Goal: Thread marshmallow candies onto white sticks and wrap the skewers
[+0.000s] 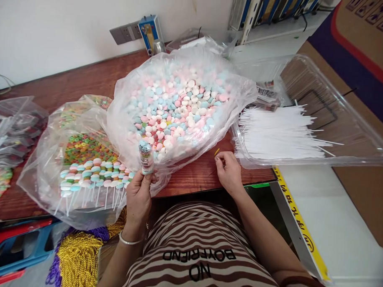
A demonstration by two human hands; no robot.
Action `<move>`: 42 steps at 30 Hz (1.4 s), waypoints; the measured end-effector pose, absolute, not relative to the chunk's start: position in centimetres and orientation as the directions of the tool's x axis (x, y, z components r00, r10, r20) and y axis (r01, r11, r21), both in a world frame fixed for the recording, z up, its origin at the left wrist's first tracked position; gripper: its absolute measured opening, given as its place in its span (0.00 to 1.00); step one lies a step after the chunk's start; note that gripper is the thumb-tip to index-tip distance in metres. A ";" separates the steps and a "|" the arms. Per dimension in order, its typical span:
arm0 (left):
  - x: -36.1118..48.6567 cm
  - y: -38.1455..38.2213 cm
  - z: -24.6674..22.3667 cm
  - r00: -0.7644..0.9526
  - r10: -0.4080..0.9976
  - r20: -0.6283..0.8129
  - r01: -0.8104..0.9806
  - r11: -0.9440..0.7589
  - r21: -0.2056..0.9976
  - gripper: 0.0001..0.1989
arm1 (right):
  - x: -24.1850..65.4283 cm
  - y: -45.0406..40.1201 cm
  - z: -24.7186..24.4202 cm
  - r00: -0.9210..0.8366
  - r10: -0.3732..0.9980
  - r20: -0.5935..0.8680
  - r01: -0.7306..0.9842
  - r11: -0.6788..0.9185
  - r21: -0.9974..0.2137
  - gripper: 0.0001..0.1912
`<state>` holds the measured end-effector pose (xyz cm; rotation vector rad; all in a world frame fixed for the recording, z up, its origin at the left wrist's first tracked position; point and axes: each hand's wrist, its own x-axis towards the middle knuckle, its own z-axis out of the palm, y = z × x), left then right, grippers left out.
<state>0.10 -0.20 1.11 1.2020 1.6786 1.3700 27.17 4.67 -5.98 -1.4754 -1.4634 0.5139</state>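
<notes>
My left hand (pixel 138 198) is closed around the lower end of a small clear packet of candy (pixel 145 156) with a printed label, held upright over the front of the large candy bag. Pastel pieces show through its wrapper. Over the table's front edge, my right hand (pixel 228 172) is pinched, and a short, thin yellow strip (pixel 216 151) shows at its fingertips. Behind both hands lies a big open plastic bag (pixel 243 93) full of pink, white and blue candy discs (pixel 193 106). Candy skewers on white sticks (pixel 96 173) lie left of my left hand.
At the right, a clear plastic tray (pixel 361 141) holds many white sticks (pixel 280 132). A bag of small colourful candy rings (pixel 84 150) and filled packets (pixel 16 129) are at the left. Gold beads (pixel 79 257) hang below the table; a cardboard box (pixel 364 61) stands right.
</notes>
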 end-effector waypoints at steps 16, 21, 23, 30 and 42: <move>5.0 -0.2 0.6 -0.027 0.956 0.293 0.721 -0.185 0.668 0.06 | 19.2 -0.1 0.3 -0.153 0.983 0.107 0.129 0.127 -0.984 0.10; 5.0 -0.7 0.0 -0.041 0.963 0.268 0.598 -0.191 0.778 0.14 | 19.3 0.1 0.1 -0.126 0.991 0.042 0.131 0.058 -0.990 0.11; 4.8 -0.7 -0.2 -0.038 0.963 0.268 0.571 -0.199 0.797 0.13 | 19.3 0.0 0.3 -0.125 0.992 0.034 0.148 0.053 -0.988 0.11; 5.2 0.0 0.7 -0.151 0.968 0.202 0.433 -0.119 0.893 0.08 | 18.9 -0.5 -0.6 -0.107 0.933 0.342 0.398 0.356 -0.845 0.08; 7.2 1.3 0.9 0.106 0.928 -0.358 -0.613 0.344 0.711 0.18 | 20.0 1.2 -0.7 -0.084 0.994 0.065 -0.025 0.063 -0.998 0.13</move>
